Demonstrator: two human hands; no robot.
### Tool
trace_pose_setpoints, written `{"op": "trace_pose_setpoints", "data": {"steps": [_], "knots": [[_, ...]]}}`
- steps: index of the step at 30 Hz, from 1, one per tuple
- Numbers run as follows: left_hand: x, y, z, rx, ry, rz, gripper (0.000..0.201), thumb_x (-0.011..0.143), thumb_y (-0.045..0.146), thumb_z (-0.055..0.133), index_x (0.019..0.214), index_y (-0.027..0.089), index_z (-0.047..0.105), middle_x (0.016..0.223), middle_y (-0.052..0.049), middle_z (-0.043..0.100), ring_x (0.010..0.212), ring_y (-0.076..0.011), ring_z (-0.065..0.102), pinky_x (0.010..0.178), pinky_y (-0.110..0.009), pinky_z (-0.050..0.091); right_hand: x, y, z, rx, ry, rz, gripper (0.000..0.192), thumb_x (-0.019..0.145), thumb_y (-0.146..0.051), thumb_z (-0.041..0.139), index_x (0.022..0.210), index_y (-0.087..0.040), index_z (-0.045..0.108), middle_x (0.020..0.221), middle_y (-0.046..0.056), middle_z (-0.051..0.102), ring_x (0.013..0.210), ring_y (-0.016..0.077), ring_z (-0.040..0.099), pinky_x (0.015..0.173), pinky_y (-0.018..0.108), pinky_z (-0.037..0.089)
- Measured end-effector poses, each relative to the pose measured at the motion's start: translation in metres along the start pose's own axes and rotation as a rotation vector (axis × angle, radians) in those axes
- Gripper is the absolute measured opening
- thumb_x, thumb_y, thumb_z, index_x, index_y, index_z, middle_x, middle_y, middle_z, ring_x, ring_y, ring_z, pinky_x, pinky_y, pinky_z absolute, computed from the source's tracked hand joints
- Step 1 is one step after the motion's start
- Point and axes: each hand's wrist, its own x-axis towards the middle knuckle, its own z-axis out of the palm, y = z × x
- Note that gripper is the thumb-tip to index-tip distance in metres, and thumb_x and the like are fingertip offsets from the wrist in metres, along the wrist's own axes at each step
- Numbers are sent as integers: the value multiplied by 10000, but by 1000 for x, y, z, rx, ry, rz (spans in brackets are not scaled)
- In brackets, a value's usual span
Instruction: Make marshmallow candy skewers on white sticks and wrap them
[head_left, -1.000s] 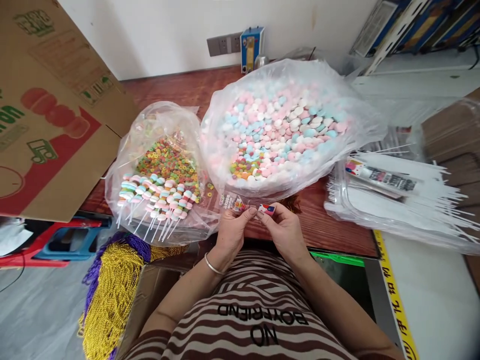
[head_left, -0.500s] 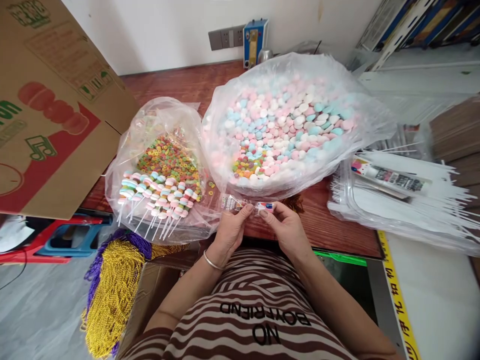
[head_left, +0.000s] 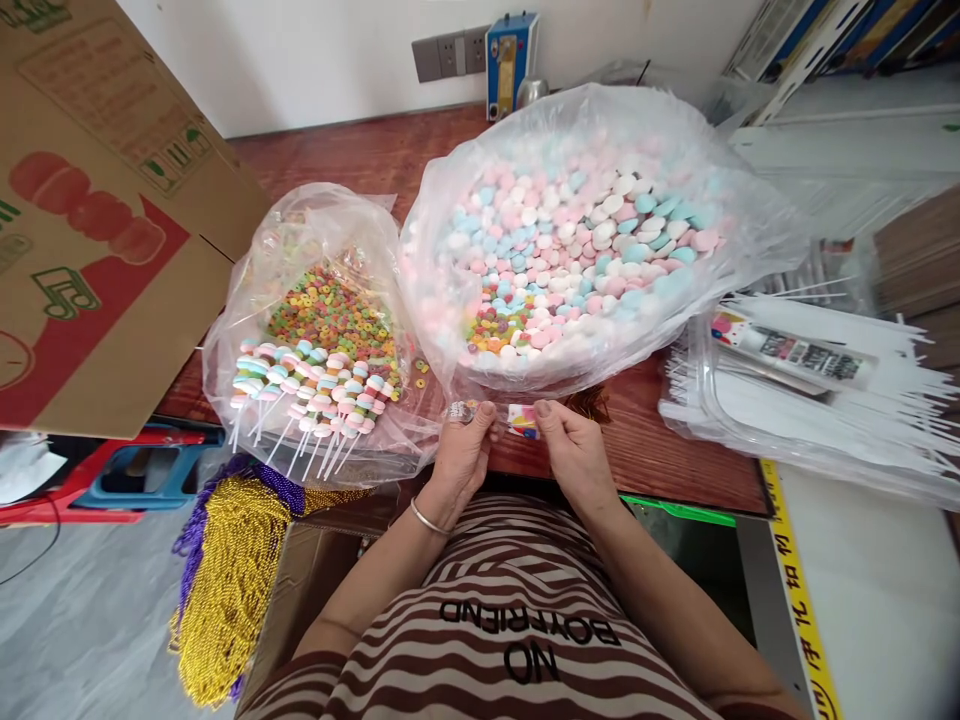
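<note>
Small printed wrapper, held between your two hands on your side of the large bag of sweets, which serves as landmark throughout. The wrapper's long axis runs from left to right, roughly along the near edge of the large bag. Your left hand pinches it partway along, between thumb and fingers, so that a clear, lettered length shows beyond the thumb to the left. Your right hand pinches the opposite end, thumb uppermost, beside the brightly coloured panel. This panel lies in the narrow gap between the two thumbs; neither hand is clearly nearer to it. In judgement, the relation that governs handling is this one line: grip, panel, grip, with the force of each hand acting along the wrapper's length. Whether the wrapper is stretched taut, and whether it is open at either end, you cannot tell here. Left of the large bag and close against it stands a smaller bag, with stacked sweets on sticks at its near side. Right of the large bag lie bare white sticks in clear plastic. Behind it stands a blue device.
</note>
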Motion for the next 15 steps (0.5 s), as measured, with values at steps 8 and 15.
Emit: {"op": "trace_pose_setpoints", "data": {"steps": [8,15], "knots": [[8,4,-6,-147,-12,-17,522,513,433,997,666,164,576,579,68,543,524,-52,464,559,-203,439,-14,-15,-7,-67,26,-322,301,1053,-413,487,1084,-242,733,1210,98,679,1180,256,624,1051,431,484],[1,5,0,-31,-30,99,527,527,499,973,614,168,572,555,63,536,542,-64,478,570,-202,431,-15,-11,-3,-249,-37,-420,196,1019,-298,566,1151,-242,699,1274,123,649,1192,247,645,1012,420,547]]}}
